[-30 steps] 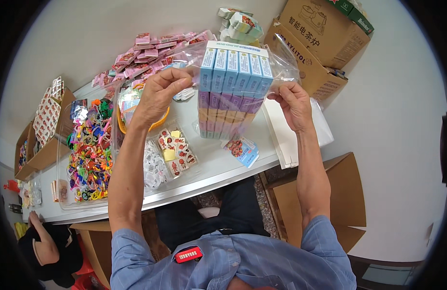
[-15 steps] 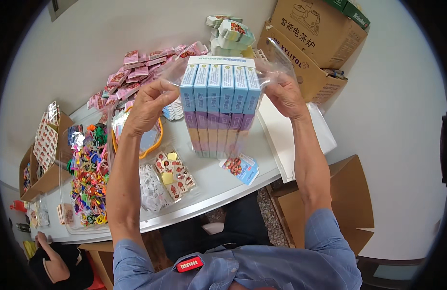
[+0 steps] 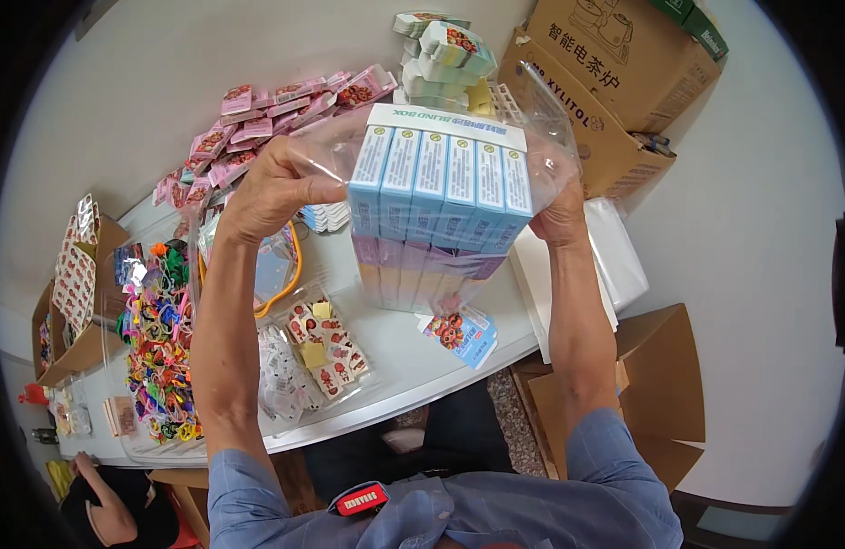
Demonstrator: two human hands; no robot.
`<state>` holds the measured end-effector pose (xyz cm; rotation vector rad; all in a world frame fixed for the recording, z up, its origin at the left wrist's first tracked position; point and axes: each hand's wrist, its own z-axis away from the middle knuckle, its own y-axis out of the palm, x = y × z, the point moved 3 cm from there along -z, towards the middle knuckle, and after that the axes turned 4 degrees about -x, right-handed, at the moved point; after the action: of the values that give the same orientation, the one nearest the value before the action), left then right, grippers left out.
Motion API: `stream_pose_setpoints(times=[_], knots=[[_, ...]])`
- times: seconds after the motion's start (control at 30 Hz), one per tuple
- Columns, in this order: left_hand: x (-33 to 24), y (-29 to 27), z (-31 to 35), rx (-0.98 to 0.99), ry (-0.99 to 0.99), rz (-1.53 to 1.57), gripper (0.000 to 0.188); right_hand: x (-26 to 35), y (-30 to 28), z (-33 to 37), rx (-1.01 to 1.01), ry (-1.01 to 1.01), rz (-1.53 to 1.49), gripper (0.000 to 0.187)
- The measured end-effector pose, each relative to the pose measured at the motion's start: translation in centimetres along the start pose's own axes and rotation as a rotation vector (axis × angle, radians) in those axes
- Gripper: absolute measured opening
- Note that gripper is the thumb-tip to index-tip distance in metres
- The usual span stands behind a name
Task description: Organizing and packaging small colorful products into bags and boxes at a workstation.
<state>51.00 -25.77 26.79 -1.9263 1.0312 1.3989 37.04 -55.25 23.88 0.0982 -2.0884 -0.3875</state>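
Left hand (image 3: pixel 274 190) pinches the clear bag (image 3: pixel 550 112) at its left side; right hand (image 3: pixel 563 209) grips its right, fingertips veiled by film. The bagged blue boxes (image 3: pixel 429 174) occupy upper centre, over the worktop (image 3: pixel 397 352). Even tension should keep them square.

Beyond the left hand (image 3: pixel 272 188), small pink boxes (image 3: pixel 256 128) lie heaped on the counter (image 3: pixel 406 373). Farther left of that hand are a jumble of small colourful pieces (image 3: pixel 162 361) and a brown box (image 3: pixel 101 293) holding printed sheets (image 3: pixel 79 270). Brown cartons (image 3: pixel 624 80) stand stacked beyond the right hand (image 3: pixel 561 209); an open carton (image 3: pixel 658 393) sits nearer the body.
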Motion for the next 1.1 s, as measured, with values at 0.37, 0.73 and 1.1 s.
stream_pose_setpoints(times=[0.37,0.73,1.1], knots=[[1.3,3.2,-0.1,-0.171,0.151,0.11,0.021,-2.9,0.1,1.0,-0.167,0.076,-0.269,0.018],[3.8,3.5,0.0,-0.236,0.154,0.289,0.028,-7.3,-1.7,1.3,0.181,0.087,-0.512,0.049],[3.8,6.9,-1.0,-0.367,0.131,0.382,0.071,-3.7,4.4,2.0,-0.212,0.24,0.054,0.059]])
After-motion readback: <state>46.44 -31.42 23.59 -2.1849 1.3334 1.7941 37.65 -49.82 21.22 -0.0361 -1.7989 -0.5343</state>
